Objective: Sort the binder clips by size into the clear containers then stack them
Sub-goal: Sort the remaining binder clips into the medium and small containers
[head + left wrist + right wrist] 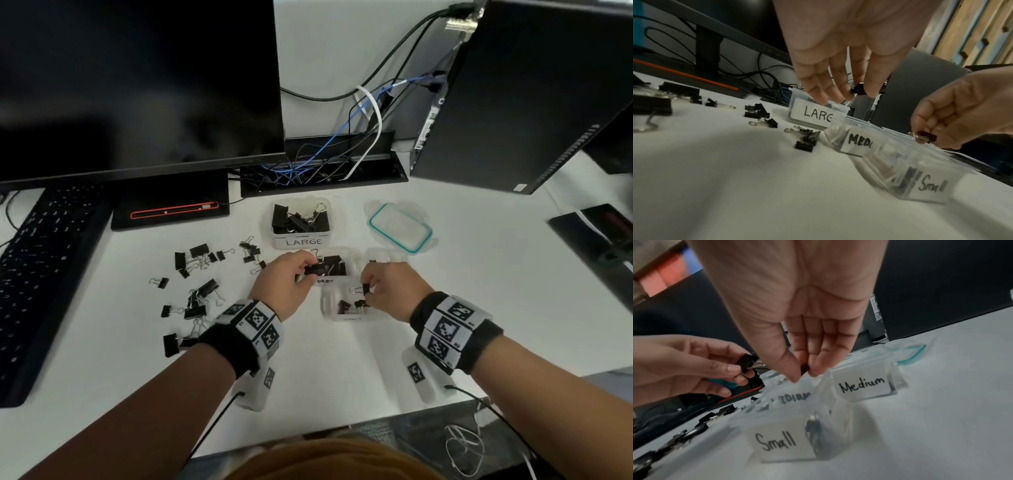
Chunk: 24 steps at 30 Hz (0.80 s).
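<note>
Head view showed the sorting step in hand, with no stacking begun; the left hand [286, 279] pinched a medium binder clip [315, 268] over the container marked medium [334, 265], and the right hand [388, 289] pinched a small binder clip [363, 290] over the near container marked small [342, 306]; each grip was thus grasping its clip, neither released; the container marked large [301, 224] stood farther off, already holding clips; many loose clips [200, 291] lay on the worktop [342, 370] to the left; next, I judge, each hand must let its clip drop into the container beneath, then reach left for more.
</note>
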Each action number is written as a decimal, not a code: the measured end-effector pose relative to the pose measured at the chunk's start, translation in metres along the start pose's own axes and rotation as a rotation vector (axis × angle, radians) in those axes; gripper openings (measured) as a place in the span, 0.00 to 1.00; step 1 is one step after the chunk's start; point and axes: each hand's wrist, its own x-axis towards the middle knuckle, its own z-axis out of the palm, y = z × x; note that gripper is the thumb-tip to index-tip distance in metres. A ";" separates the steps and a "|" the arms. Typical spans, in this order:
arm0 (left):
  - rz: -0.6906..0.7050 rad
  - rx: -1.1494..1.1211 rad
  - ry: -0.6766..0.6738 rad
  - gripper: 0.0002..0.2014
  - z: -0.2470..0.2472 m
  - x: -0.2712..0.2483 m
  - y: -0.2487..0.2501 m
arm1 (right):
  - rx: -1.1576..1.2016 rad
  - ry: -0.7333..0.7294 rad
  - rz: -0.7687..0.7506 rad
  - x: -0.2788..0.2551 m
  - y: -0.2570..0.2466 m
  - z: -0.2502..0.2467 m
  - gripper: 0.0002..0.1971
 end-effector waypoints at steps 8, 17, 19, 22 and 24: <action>-0.047 0.041 0.035 0.13 0.016 0.004 0.004 | -0.246 -0.156 -0.110 0.004 0.006 0.000 0.13; -0.071 0.040 0.130 0.12 0.014 0.006 0.001 | -0.420 -0.265 -0.184 0.015 0.004 0.004 0.14; -0.072 0.030 0.137 0.12 0.011 0.007 0.002 | -0.424 -0.269 -0.189 0.016 0.005 0.005 0.15; -0.087 0.045 0.124 0.12 0.008 0.010 0.004 | -0.404 -0.268 -0.194 0.016 0.006 0.002 0.17; -0.090 0.054 0.119 0.11 0.007 0.013 0.005 | -0.375 -0.251 -0.180 0.018 0.008 -0.002 0.17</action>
